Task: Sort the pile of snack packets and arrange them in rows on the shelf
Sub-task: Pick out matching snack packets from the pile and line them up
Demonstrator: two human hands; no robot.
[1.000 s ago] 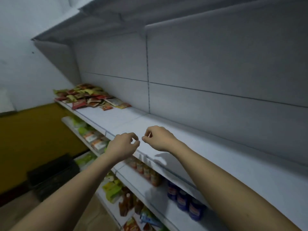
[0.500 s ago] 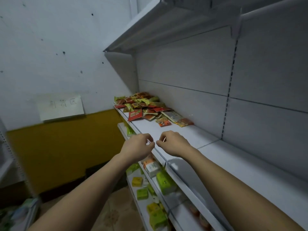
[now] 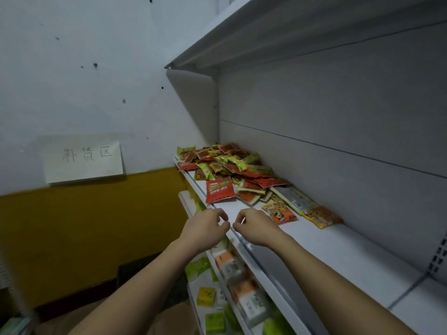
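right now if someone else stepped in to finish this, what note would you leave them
Left hand: fingers loosely curled, holding nothing, over the shelf's front edge.
Right hand: the same, just beside the left, also holding nothing that can be seen.
Pile of snack packets: unsorted heap at the far left end of the shelf, red, green and yellow packs mixed. A large red packet and an orange packet lie at the near edge of the heap, closest to the hands.
Done: nothing yet, no rows formed.
Left: sort the packets by kind and lay them in rows along the bare stretch of shelf to the right.
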